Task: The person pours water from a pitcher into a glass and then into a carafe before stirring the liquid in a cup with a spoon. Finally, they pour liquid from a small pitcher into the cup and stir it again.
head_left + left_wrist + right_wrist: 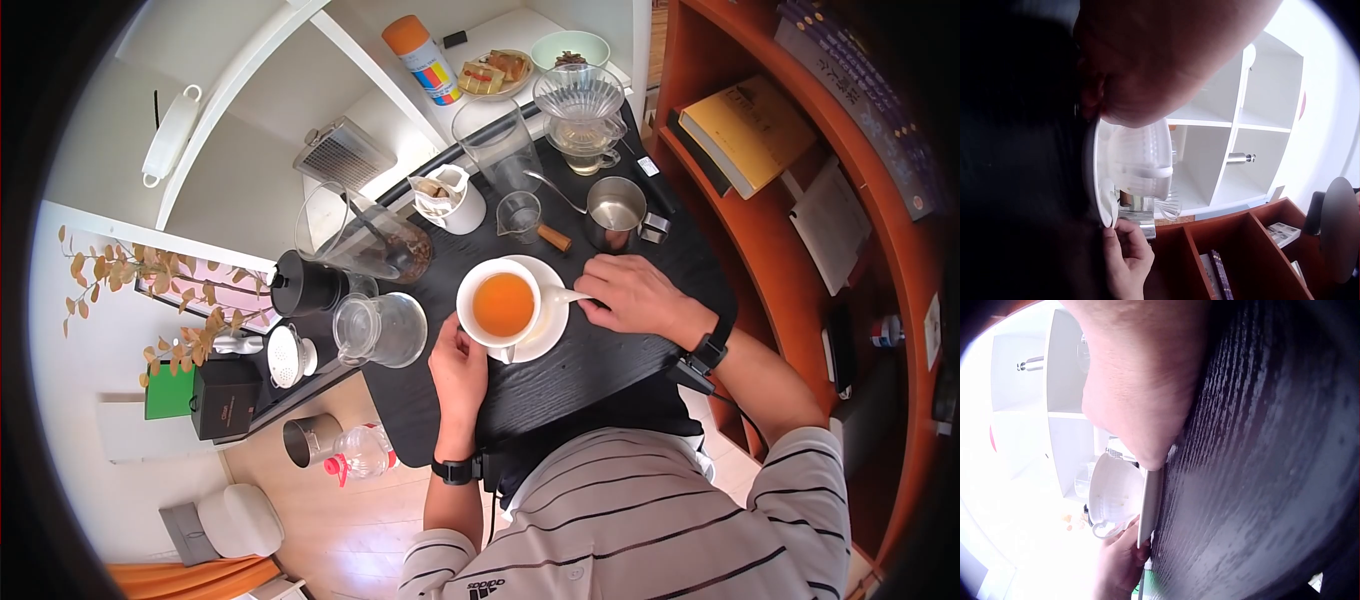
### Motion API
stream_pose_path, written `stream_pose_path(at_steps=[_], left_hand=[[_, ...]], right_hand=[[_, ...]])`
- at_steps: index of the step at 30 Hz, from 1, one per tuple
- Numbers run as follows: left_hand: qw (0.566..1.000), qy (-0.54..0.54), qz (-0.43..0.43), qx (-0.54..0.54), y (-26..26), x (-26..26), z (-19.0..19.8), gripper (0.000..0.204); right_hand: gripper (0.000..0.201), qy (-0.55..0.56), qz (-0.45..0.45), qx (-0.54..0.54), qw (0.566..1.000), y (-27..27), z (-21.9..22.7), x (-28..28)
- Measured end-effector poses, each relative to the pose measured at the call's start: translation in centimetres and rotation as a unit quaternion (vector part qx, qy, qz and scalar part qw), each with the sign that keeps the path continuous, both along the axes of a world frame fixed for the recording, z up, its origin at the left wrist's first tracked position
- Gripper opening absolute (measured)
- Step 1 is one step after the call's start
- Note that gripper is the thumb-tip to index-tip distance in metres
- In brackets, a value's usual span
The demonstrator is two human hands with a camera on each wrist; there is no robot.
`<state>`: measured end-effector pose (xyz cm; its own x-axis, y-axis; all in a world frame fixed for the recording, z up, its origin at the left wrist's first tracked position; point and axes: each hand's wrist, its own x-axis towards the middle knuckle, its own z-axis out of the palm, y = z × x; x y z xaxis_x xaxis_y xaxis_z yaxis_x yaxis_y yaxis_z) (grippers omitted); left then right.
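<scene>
A white cup (pixel 503 304) of amber tea stands on a white saucer (pixel 548 342), its handle towards the person. My left hand (pixel 458 372) holds the saucer's left edge close beside the cup; in the right wrist view the left thumb lies over the saucer rim (pixel 1142 532). On the saucer's right side lies a white spoon (pixel 566 296), its handle sticking out past the rim. My right hand (pixel 632 293) pinches the end of that handle, right at the saucer edge. The left wrist view shows those fingertips (pixel 1112 232) at the spoon's tip.
Behind the cup are a small glass pitcher (pixel 518 214) with a wooden handle, a metal cup (pixel 615 212) and a glass dripper (pixel 580 105). A glass jug (pixel 385 329) stands left of the left hand. An orange-brown bookshelf (pixel 735 230) borders the black table (pixel 590 385) on the right.
</scene>
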<state>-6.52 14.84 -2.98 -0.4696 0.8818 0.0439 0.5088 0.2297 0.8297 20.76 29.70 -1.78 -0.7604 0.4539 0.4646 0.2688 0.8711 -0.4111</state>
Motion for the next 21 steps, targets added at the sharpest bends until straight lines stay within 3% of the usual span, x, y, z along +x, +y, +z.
stream_pose_path(at_steps=[16,19,21], left_hand=[[1.000,-0.008,-0.021,-0.005,-0.6,0.1,0.5,0.033],[0.999,0.037,-0.007,0.023,-0.9,0.4,1.1,0.032],[0.991,0.116,0.063,0.023,-1.3,0.8,2.1,0.034]], right_hand=[[0.015,0.000,0.002,-0.007,1.000,0.0,0.2,0.0],[0.015,0.001,0.000,-0.010,1.000,0.0,0.0,0.0],[0.015,0.001,0.000,-0.011,1.000,0.0,0.1,0.0]])
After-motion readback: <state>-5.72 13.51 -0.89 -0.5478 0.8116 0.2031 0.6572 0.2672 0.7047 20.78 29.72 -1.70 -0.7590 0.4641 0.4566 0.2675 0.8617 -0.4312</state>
